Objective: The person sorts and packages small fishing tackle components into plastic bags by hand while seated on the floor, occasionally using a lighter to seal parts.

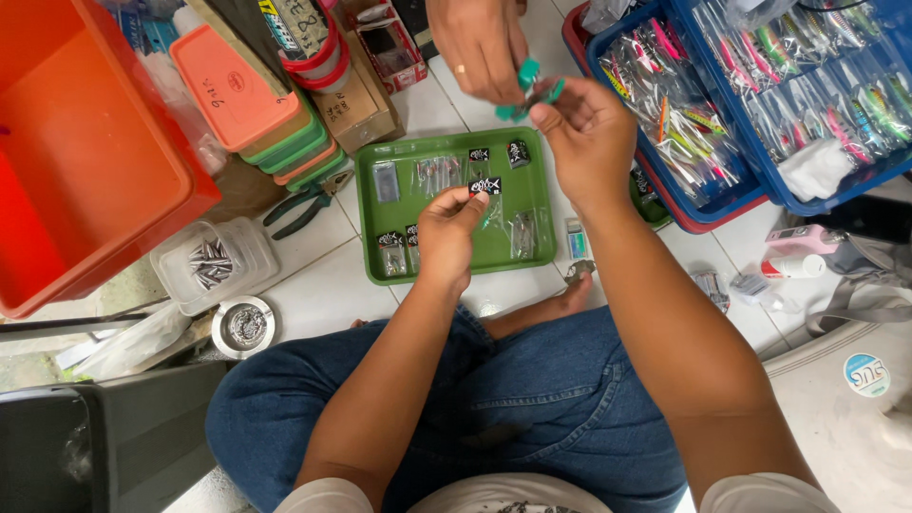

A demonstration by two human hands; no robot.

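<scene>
My left hand [448, 235] hovers over the green tray [367, 220] and pinches a small clear packet with a black header card [485, 186]. My right hand [586, 135] is raised above the tray's far right corner and grips a small green fishing lure [528, 93]. Another person's hand [483, 43], wearing a ring, reaches in from the top and holds the same lure from the other side. Several similar small packets lie in the tray.
A big orange bin [85, 152] stands at left, with stacked lidded boxes [256, 104] beside it. Pliers [299, 209], a clear tub of metal weights [211, 263] and a round tin [244, 326] lie on the tiled floor. Blue crates of packaged lures [760, 85] fill the right.
</scene>
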